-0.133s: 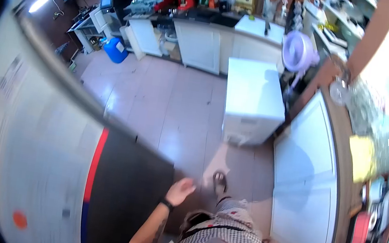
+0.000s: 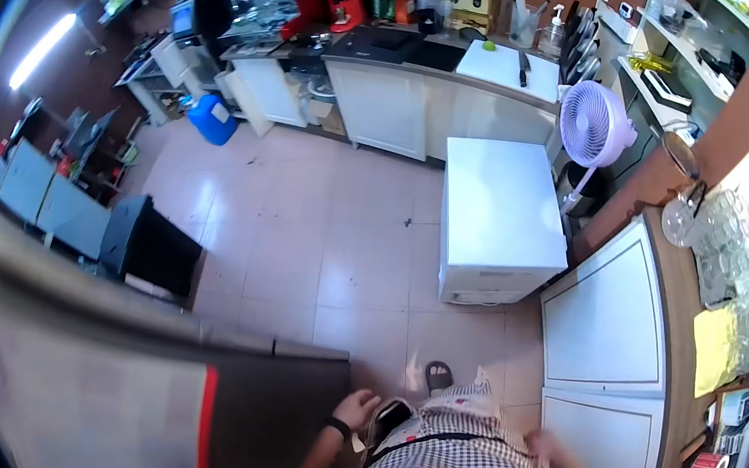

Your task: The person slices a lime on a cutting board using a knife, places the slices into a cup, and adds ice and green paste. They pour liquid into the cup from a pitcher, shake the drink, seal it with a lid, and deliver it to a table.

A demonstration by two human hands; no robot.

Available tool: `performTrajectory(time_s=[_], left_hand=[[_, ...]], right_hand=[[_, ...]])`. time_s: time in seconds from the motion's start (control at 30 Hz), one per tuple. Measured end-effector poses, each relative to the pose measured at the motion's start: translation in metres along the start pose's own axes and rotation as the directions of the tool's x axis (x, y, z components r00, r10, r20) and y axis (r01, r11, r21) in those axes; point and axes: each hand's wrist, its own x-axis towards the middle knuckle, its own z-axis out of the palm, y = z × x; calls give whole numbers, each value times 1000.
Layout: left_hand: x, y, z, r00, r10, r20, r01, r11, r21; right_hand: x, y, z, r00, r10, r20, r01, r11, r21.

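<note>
My left hand, with a dark band on the wrist, hangs beside the checkered apron. Its fingers are partly curled and too small to read clearly. A dark phone-like object sits at the apron's left side, close to that hand. On the apron's other side is my right hand, blurred, near the white cabinet doors. A foot in a dark sandal shows on the tiled floor ahead of the apron.
A white chest-like unit stands ahead, with a purple fan behind it. A counter holds a white cutting board with a knife and a green fruit. A blue jug is far left; a large panel is near left.
The view has shifted, bringing a black bin and shelving into sight at left. My left hand is lower and closer to the apron; my right hand shows more beside it.
</note>
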Motion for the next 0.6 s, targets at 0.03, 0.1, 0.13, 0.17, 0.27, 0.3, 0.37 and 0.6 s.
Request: performTrajectory(time_s=[0.03, 0.1, 0.13, 0.17, 0.27, 0.3, 0.37, 0.6], left_hand=[[0, -1, 6, 998, -54, 43, 58, 995, -83], [33, 0, 108, 972, -172, 158, 191, 975, -114], [36, -38, 185, 924, -237, 298, 325, 900, -291], [55, -33, 173, 920, -232, 315, 346, 857, -381], [171, -12, 80, 893, -159, 421, 366, 802, -473], [213, -5, 31, 906, -234, 351, 354, 875, -329], [331, -28, -24, 954, -220, 206, 285, 879, -383], [738, 231, -206, 822, 569, 33, -568, 815, 114]], right_hand=[[31, 18, -34, 998, 42, -37, -47, 990, -134], [20, -23, -236, 742, 633, 223, -670, 689, 275], [24, 32, -235, 614, 703, 358, -787, 574, 224], [74, 44, -262, 850, 522, 63, -526, 843, 114], [254, 11, -403, 786, 614, -77, -589, 781, 208], [302, 14, -425, 792, 580, -191, -511, 801, 312], [383, 44, -419, 747, 599, -287, -414, 758, 505], [488, 34, -494, 743, 663, -92, -534, 670, 516]])
